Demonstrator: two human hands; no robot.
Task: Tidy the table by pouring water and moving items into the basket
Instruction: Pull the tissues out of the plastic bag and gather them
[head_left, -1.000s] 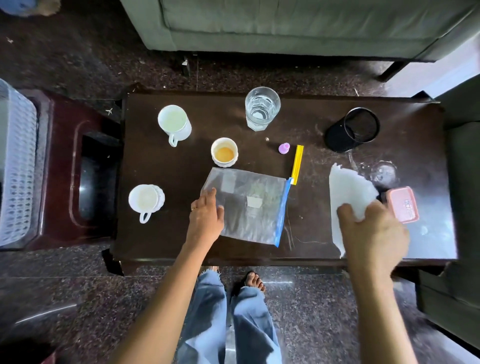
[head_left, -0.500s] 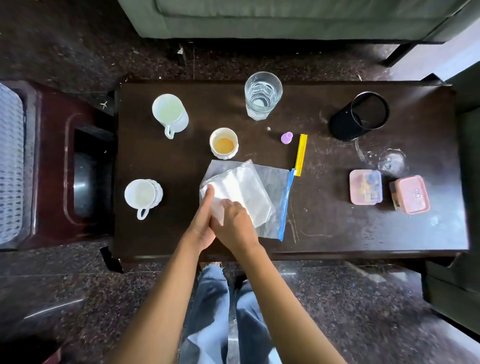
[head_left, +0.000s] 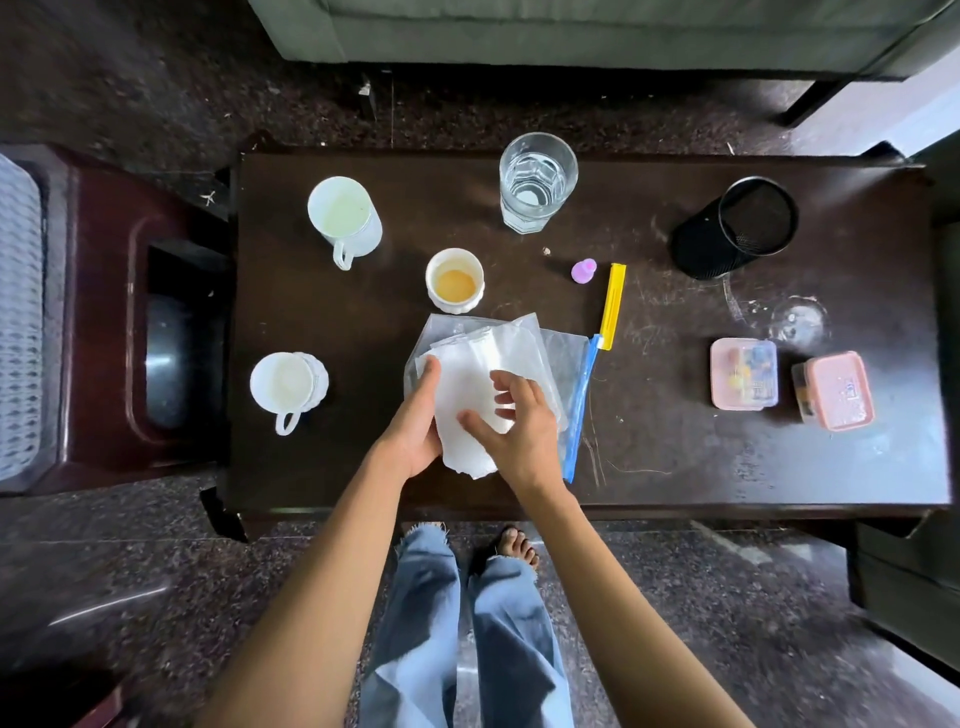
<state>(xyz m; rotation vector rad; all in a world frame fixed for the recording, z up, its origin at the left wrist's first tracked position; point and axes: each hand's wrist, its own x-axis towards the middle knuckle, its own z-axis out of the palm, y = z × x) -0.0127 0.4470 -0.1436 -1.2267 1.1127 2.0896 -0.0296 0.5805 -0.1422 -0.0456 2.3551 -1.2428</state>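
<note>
A white paper sheet (head_left: 470, 384) lies folded on top of a clear zip bag (head_left: 561, 358) with a blue seal strip, at the middle front of the dark table (head_left: 675, 478). My left hand (head_left: 415, 421) grips the sheet's left edge. Over its right side my right hand (head_left: 519, 426) hovers with fingers spread, holding nothing. A glass of water (head_left: 537, 182) stands at the back centre. Two white mugs (head_left: 345, 218) (head_left: 288, 387) and a small cup of orange liquid (head_left: 455, 280) stand to the left. A white basket (head_left: 21, 322) shows at the far left edge.
A black mesh cup (head_left: 737, 226) stands back right. Two pink lidded boxes (head_left: 744, 373) (head_left: 836, 389) sit at the right beside a wet patch (head_left: 795, 317). A yellow clip (head_left: 613, 304) and a small purple cap (head_left: 584, 270) lie mid-table. A red stool (head_left: 104, 322) stands left.
My right hand carried the white sheet from the table's right side onto the zip bag, then let go and opened. My left hand shifted from the bag onto the sheet.
</note>
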